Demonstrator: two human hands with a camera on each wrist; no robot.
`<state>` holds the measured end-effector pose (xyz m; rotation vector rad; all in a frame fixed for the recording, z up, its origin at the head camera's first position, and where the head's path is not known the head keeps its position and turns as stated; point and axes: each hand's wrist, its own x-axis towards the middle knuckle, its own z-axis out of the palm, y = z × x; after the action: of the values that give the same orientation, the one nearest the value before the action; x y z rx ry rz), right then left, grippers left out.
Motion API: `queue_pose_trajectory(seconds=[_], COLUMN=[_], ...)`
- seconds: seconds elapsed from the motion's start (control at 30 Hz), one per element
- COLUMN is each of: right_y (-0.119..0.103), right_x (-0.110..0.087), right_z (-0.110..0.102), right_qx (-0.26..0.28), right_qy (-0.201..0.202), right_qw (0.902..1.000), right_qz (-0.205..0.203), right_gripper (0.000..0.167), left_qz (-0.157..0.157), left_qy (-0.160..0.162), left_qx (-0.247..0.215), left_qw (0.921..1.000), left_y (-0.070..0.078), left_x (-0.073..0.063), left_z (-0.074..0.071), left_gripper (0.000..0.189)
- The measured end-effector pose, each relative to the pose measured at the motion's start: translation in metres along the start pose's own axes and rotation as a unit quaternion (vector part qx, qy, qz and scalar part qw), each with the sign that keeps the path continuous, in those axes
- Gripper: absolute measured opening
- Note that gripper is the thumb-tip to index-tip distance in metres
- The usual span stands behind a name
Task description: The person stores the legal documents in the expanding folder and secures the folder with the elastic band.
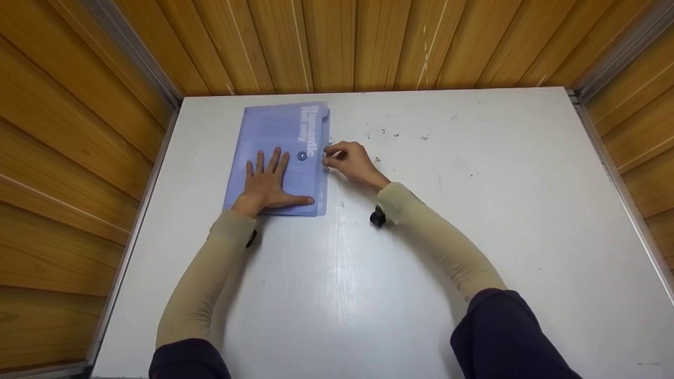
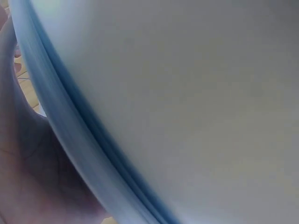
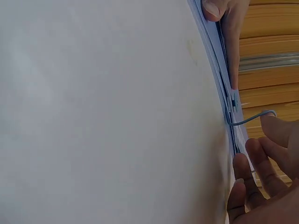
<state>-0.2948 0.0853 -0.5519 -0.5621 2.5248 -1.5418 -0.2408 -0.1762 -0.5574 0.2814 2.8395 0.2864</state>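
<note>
A translucent blue-violet document folder (image 1: 263,126) with white lettering lies on the white table, a round button (image 1: 301,156) near its right edge. My left hand (image 1: 265,187) rests flat on the folder with its fingers spread, thumb toward the right edge. Beside that edge, my right hand (image 1: 354,162) pinches a thin blue cord (image 3: 250,119) between thumb and forefinger. In the right wrist view the cord runs from the folder's edge to the fingertips, near the button (image 3: 234,100). The left wrist view shows the folder's layered edge (image 2: 79,121) close up against my left palm (image 2: 28,168).
The white table (image 1: 337,295) has small dark marks to the right of the folder. Wooden-slat walls (image 1: 379,47) stand at the back and both sides. A small black device (image 1: 377,216) sits at my right wrist.
</note>
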Motion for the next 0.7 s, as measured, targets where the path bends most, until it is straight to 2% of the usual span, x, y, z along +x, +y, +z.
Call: queue_pose_trajectory(seconds=[0.13,0.5,0.7], right_y=[-0.006,-0.019,-0.023], right_x=[0.005,0.023,0.031], right_z=[0.005,0.022,0.021], right_qx=[-0.007,-0.059,-0.103], right_qy=[0.008,-0.012,-0.033], right_qw=[0.9999,0.9982,0.9938], right_qz=[-0.001,-0.004,-0.028], right_gripper=[0.033,0.035,0.034], left_qz=[-0.001,-0.004,-0.005], left_qy=[-0.004,-0.005,0.002], left_qx=[-0.010,0.000,0.000], left_qw=[0.9999,1.0000,1.0000], left_y=[0.000,-0.003,0.001], left_x=[0.000,-0.002,-0.001], left_z=[-0.002,-0.004,-0.002], left_gripper=[0.149,0.149,0.148])
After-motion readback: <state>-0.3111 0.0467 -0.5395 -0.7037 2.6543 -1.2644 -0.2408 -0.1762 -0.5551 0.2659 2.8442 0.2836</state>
